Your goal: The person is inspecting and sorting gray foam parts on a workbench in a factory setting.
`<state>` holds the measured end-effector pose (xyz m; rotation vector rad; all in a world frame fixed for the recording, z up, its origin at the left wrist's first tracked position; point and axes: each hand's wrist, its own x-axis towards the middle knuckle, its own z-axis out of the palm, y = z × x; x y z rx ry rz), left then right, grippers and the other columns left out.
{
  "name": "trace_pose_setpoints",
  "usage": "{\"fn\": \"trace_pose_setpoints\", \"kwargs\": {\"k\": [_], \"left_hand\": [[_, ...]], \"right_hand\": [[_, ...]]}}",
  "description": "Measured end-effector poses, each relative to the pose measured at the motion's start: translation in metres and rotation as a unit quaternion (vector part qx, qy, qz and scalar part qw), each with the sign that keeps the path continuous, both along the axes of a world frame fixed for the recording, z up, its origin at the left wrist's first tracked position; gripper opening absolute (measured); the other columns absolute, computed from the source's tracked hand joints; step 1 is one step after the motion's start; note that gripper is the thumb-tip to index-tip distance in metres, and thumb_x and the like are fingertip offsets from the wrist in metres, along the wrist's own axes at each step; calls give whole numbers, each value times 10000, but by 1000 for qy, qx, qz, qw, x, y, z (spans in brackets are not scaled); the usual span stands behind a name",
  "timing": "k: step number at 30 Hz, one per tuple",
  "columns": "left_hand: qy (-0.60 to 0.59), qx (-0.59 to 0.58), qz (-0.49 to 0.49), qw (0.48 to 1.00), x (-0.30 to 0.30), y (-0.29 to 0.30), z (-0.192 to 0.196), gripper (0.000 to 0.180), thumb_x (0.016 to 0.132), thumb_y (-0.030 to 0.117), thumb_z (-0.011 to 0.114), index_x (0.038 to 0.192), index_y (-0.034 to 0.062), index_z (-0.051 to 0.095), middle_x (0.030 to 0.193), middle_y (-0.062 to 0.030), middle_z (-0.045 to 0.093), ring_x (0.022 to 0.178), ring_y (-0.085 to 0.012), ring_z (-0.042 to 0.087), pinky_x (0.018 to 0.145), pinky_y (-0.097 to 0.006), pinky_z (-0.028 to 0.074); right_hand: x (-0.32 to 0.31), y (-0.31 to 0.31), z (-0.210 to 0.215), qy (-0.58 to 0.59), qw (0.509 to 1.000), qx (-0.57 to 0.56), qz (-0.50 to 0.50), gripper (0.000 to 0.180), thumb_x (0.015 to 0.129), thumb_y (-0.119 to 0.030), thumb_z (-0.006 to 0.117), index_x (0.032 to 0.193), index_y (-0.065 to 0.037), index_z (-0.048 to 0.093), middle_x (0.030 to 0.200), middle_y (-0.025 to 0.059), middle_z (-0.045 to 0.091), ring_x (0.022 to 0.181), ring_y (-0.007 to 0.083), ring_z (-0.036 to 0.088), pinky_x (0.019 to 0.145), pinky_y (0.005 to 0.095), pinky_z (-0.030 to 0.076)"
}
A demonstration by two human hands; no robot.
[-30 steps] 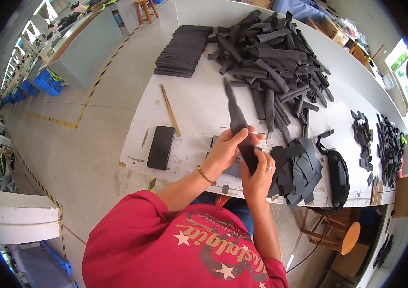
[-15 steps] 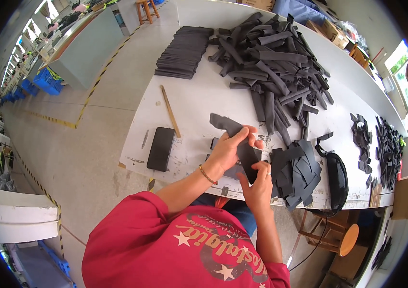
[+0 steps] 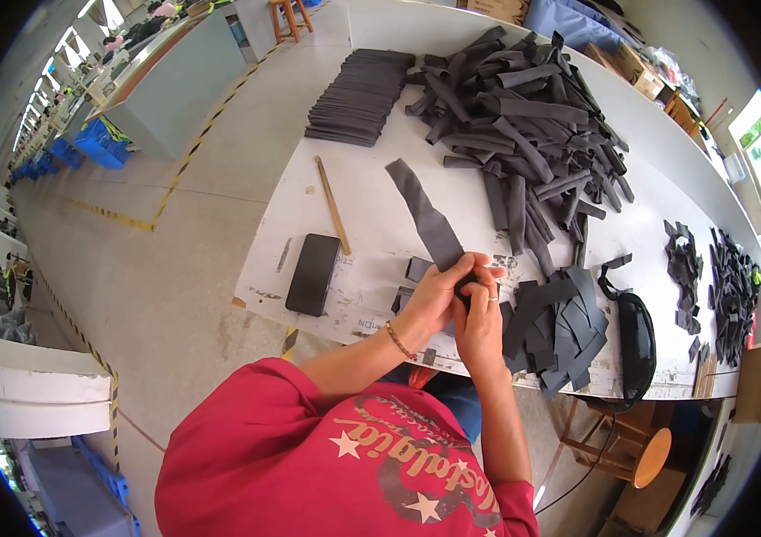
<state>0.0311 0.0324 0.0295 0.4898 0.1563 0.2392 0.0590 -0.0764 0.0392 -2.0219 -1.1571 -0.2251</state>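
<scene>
A black fabric strip (image 3: 423, 211) sticks out from my hands toward the far left, over the white table. My left hand (image 3: 438, 294) is closed round its near part. My right hand (image 3: 480, 329), a ring on one finger, is pressed against the left, its fingers closed on the same end of the strip. That end is bunched and mostly hidden by the fingers. Just right of my right hand lies a heap of flat dark pieces (image 3: 568, 331). Small dark pieces (image 3: 418, 268) lie on the table beside my left wrist.
A big pile of black fabric tubes (image 3: 523, 116) covers the far middle, beside a neat stack of strips (image 3: 361, 98). Left lie a black oblong case (image 3: 312, 274) and a wooden stick (image 3: 333, 206). A black pouch (image 3: 635, 345) and more dark scraps (image 3: 731, 295) lie right.
My hands have come together at the strip's near end, the right one moving up to the left. The strip now reaches farther out from my left hand.
</scene>
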Motion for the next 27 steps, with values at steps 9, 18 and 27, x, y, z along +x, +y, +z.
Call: {"fn": "trace_pose_setpoints", "kwargs": {"k": [9, 18, 27], "left_hand": [[-29, -28, 18, 999, -4, -3, -8, 341, 1002, 306, 511, 1142, 6, 592, 1106, -150, 663, 1053, -236, 620, 949, -372, 490], [21, -32, -16, 999, -8, -3, -12, 349, 1010, 307, 491, 1181, 15, 575, 1063, -134, 663, 1200, -312, 559, 1026, -435, 436], [-67, 29, 80, 994, -8, 8, 31, 340, 991, 269, 552, 1176, -16, 556, 860, -85, 663, 945, -253, 668, 883, -396, 520]], "right_hand": [[7, -10, 4, -43, 998, 25, 25, 207, 821, 19, 665, 977, 0, 531, 1001, 182, 569, 848, 374, 607, 663, 433, 512], [1, -19, -1, 84, 996, -18, -4, 190, 822, -13, 687, 948, -16, 545, 976, 170, 579, 775, 361, 610, 642, 420, 505], [8, -37, 34, -73, 995, 50, 53, 234, 750, 48, 734, 889, -13, 556, 902, 142, 586, 666, 310, 593, 531, 390, 477]]}}
